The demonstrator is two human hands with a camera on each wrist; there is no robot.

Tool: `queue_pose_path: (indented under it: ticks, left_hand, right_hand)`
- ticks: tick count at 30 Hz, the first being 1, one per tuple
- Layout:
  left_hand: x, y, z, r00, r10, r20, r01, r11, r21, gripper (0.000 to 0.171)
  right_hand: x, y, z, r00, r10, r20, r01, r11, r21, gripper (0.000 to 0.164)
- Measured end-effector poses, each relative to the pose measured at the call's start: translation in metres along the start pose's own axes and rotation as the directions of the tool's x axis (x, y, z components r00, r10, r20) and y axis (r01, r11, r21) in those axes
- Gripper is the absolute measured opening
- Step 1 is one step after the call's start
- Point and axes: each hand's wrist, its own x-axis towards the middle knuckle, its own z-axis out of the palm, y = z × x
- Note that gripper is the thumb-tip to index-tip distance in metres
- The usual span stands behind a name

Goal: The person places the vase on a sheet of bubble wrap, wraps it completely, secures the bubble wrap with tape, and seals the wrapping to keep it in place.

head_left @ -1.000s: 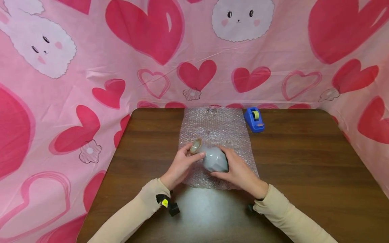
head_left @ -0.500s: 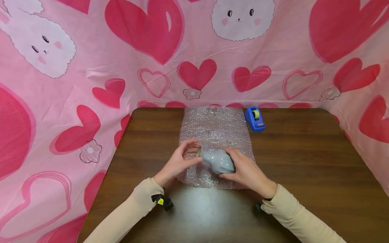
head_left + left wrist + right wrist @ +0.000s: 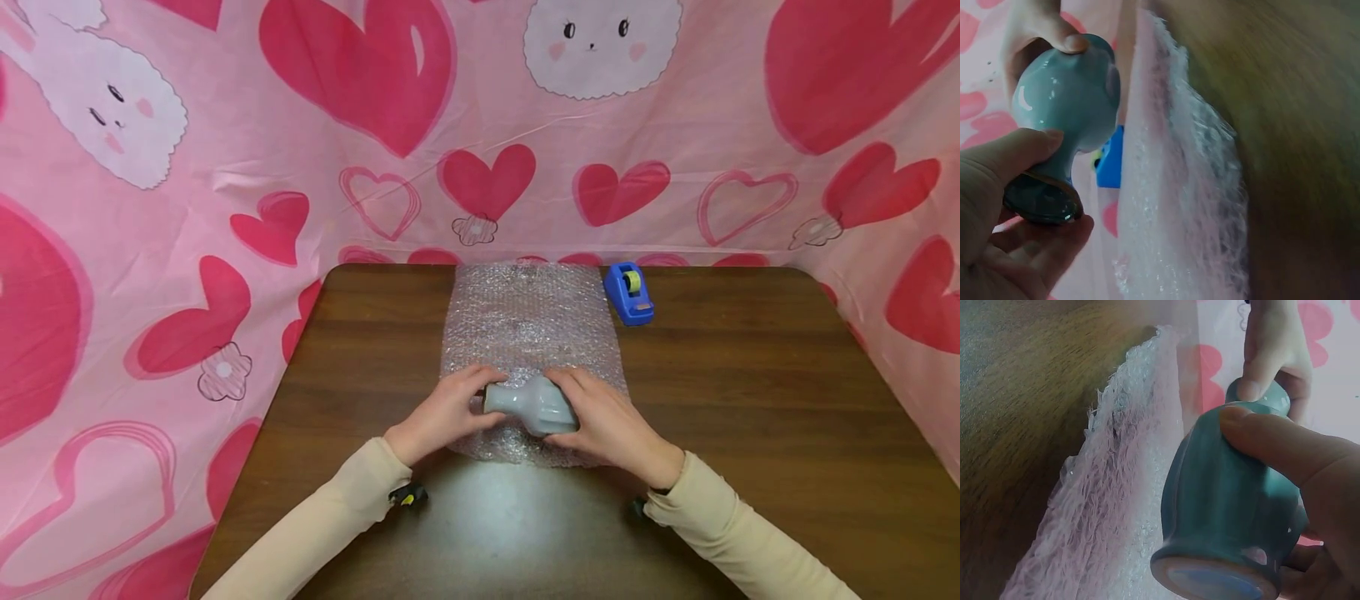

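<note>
A glazed grey-green vase (image 3: pixel 542 407) lies on its side between both hands, above the sheet of bubble wrap (image 3: pixel 532 312). Its narrow neck points left and its wide body right. My left hand (image 3: pixel 444 412) holds the neck, thumb on the near side and fingers round the brown-edged mouth, as the left wrist view shows. Around the body near the base curls my right hand (image 3: pixel 611 421). In the right wrist view the vase's flat foot (image 3: pixel 1213 581) faces the camera, with the right thumb (image 3: pixel 1272 434) laid along the body.
A blue tape dispenser (image 3: pixel 630 293) with a yellowish roll stands at the back, just right of the bubble wrap. All of this is on a dark wooden table (image 3: pixel 750 400). Pink cloth with hearts (image 3: pixel 487 183) hangs behind and at the sides.
The vase has turned from tilted, mouth toward the camera, to lying nearly level, and shifted slightly right. My left hand loosened from the neck, then closed round the mouth end again.
</note>
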Motion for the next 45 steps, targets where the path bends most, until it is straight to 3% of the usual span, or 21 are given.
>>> queue_pose_path:
  ticks: [6,10,15,23,32,45]
  left_hand:
    - [-0.005,-0.004,0.001,0.998,0.022,-0.051,-0.022,1.0,0.001,0.036]
    - [-0.006,-0.008,0.001,0.995,0.002,-0.096,-0.005,0.999,-0.033,0.037]
    - [-0.008,-0.011,0.001,0.994,-0.033,-0.102,0.027,0.998,-0.055,0.038]
    - [-0.009,-0.017,0.005,0.996,-0.063,-0.056,0.058,0.994,-0.089,0.035]
    - [-0.008,-0.018,0.003,0.998,-0.055,0.035,0.057,0.997,-0.051,0.033]
    - [-0.012,-0.022,0.01,0.995,-0.046,0.094,0.04,0.997,0.068,0.036]
  right_hand:
    - [0.001,0.0,-0.003,0.999,-0.007,0.033,0.007,1.0,0.005,0.088]
    - [0.001,0.002,-0.009,1.0,-0.004,0.029,0.003,1.0,0.031,0.09]
    - [-0.004,0.011,-0.016,0.998,0.022,0.061,-0.025,0.999,0.047,0.09]
    - [-0.009,0.019,-0.011,0.998,0.021,0.06,-0.025,0.998,0.064,0.07]
    - [-0.012,0.019,0.0,0.998,0.028,0.059,-0.029,0.999,0.024,0.071]
    - [-0.013,0.021,0.011,0.999,0.001,0.038,-0.001,1.0,-0.007,0.072]
